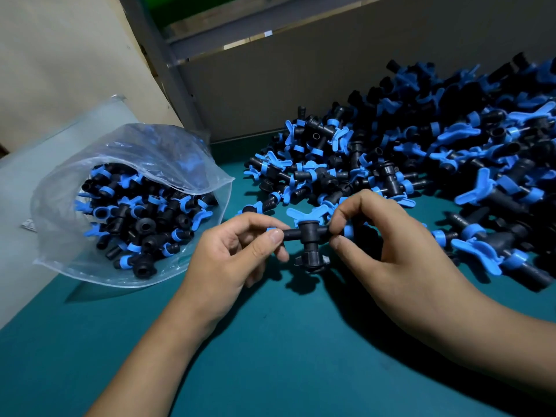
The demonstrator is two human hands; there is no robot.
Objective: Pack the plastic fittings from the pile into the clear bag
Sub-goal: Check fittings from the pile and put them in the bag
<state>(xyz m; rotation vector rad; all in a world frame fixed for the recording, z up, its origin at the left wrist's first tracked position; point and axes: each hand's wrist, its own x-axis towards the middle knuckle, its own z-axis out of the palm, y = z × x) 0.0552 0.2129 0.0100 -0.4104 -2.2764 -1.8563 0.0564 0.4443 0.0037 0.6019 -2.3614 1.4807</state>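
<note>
A: How far along is the packing?

B: Partway, I'd judge. The pile [421,152] to the right of the clear bag [126,203] is far bigger than the bag's load, though the bag already holds dozens.

A: And the piece in hand?

B: 1 black tee fitting [308,239] with a blue wing handle, held above the green table [270,356], between bag and pile. The left hand [237,251] pinches 1 arm of it, the right hand [382,239] the other.
</note>
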